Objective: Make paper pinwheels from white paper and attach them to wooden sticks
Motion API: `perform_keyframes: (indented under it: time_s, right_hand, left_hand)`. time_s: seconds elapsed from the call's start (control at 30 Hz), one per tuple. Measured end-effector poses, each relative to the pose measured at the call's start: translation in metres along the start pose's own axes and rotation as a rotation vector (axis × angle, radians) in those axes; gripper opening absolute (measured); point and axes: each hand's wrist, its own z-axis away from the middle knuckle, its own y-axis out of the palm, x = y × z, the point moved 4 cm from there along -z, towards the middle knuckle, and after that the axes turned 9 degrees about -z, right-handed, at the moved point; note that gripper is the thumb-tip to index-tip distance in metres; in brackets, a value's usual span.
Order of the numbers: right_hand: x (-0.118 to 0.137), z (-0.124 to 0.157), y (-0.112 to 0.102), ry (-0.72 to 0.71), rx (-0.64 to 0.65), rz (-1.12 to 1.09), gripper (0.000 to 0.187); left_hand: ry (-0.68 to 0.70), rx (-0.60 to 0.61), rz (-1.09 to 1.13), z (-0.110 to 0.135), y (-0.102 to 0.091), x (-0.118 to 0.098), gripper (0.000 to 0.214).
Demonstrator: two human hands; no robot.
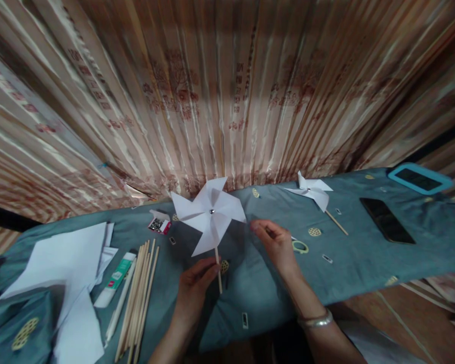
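Nearest on the cloth-covered bench [261,298]: loose wooden sticks [139,298], side by side, with a green-and-white package [118,274] and white paper sheets [68,258] to their left. Left hand [197,282]: grip narrow, thumb and fingers pinching the stick of a white paper pinwheel [223,212], held upright at mid-bench, blades above the hand. Right hand [278,250]: fingers curled, just beside the pinwheel's right blade tip; contact, and whether this grip holds anything, cannot be told. Yellow-green scissors handle [300,247] lies right of that hand. Beyond: an open small box [160,224] of metal pieces left of the blades; a dark phone [387,221] at right; a second pinwheel [318,194] lying down; farthest, a printed curtain [212,101].
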Motion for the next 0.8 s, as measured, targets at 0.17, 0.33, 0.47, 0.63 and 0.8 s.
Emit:
perform_keyframes:
  time_s: [0.17,0.33,0.47,0.63,0.8]
  right_hand:
    - [0.005,-0.022,-0.004,0.015,0.006,-0.149,0.031]
    - [0.000,-0.015,0.010,0.076,0.081,-0.172,0.027]
    - [-0.005,-0.004,0.024,0.189,0.172,-0.212,0.029]
    - [-0.009,0.012,0.043,0.299,0.269,-0.278,0.028]
    - [-0.011,0.028,0.063,0.278,0.399,-0.245,0.025]
  left_hand:
    - [0.048,0.019,-0.066,-0.002,0.001,0.002,0.024]
    - [0.093,0.005,-0.095,-0.006,-0.001,0.000,0.022]
    - [0.121,-0.039,-0.113,-0.009,-0.006,-0.003,0.022]
    - [0.143,-0.046,-0.112,-0.011,-0.008,-0.003,0.023]
    - [0.152,-0.022,-0.091,-0.009,-0.005,-0.005,0.023]
